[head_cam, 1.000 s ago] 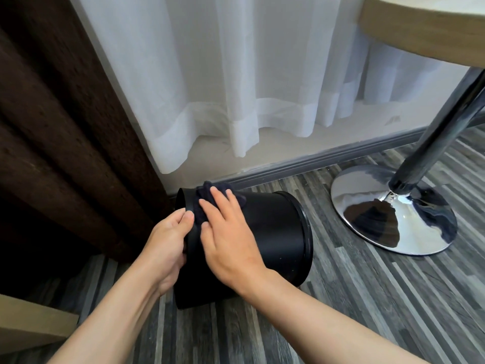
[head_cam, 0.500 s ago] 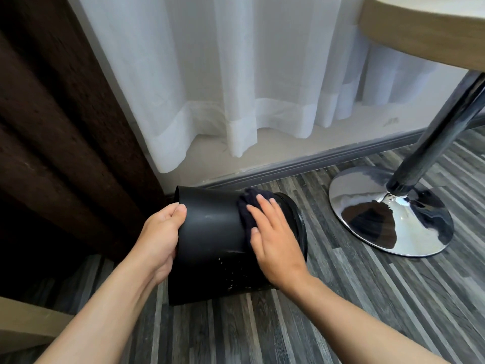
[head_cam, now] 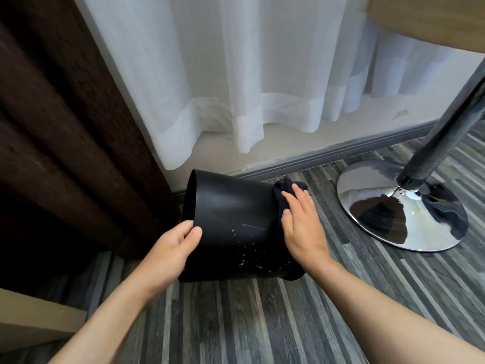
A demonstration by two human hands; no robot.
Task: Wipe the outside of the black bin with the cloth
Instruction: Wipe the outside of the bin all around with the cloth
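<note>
The black bin (head_cam: pixel 231 219) lies tipped on its side on the floor, one end pointing left, the other right. Pale specks dot its lower side. My left hand (head_cam: pixel 173 248) grips the bin's left end, thumb on the outer wall. My right hand (head_cam: pixel 301 224) lies flat at the bin's right end and presses a dark cloth (head_cam: pixel 282 191) against it. Most of the cloth is hidden under my fingers.
A chrome table base (head_cam: pixel 401 206) with a slanted pole (head_cam: pixel 446 122) stands on the striped wood floor to the right. A white sheer curtain (head_cam: pixel 236 88) and grey skirting board (head_cam: pixel 328 156) run behind. A dark brown curtain (head_cam: pixel 65 114) hangs at left.
My right hand slid the cloth from the bin's left end across its upper side to the right end. My left hand kept its hold on the left end.
</note>
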